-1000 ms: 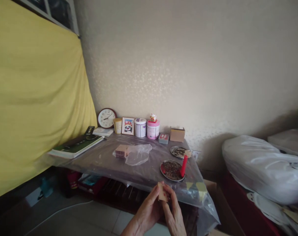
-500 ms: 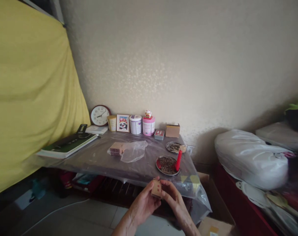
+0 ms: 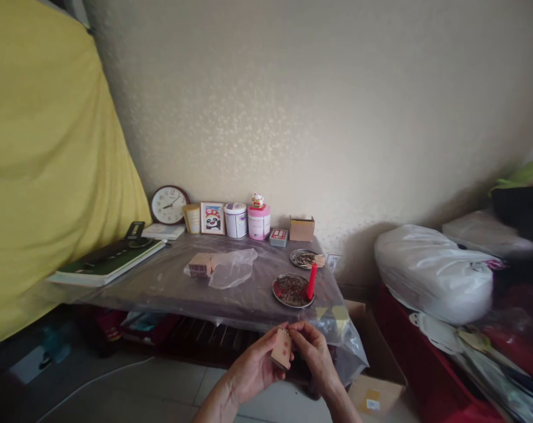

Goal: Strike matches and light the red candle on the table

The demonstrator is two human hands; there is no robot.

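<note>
My left hand (image 3: 256, 361) is wrapped round a small brown matchbox (image 3: 281, 348) with red print on its face, held tilted in front of the table edge. At the box's upper end, my right hand (image 3: 313, 351) has its thumb and fingertips pinched together. Whatever is between those fingertips is too small to make out. Beyond the hands, a red candle (image 3: 311, 282) stands upright on a round metal plate (image 3: 288, 305) of dark bits. Behind it, a second plate (image 3: 298, 251) carries burnt and pale matchsticks (image 3: 314, 260).
A block of matchboxes (image 3: 200, 265) lies partly in clear plastic wrap (image 3: 235, 268) on the plastic-covered table (image 3: 161, 294). Along the wall stand a clock (image 3: 170, 205), tins (image 3: 236, 221), a panda picture (image 3: 212, 218) and an open carton (image 3: 302, 229). White bags (image 3: 429, 270) are at right.
My right fingers have moved from the box's side to a pinch at its upper end. The box is turned more toward me. The view has shifted slightly right.
</note>
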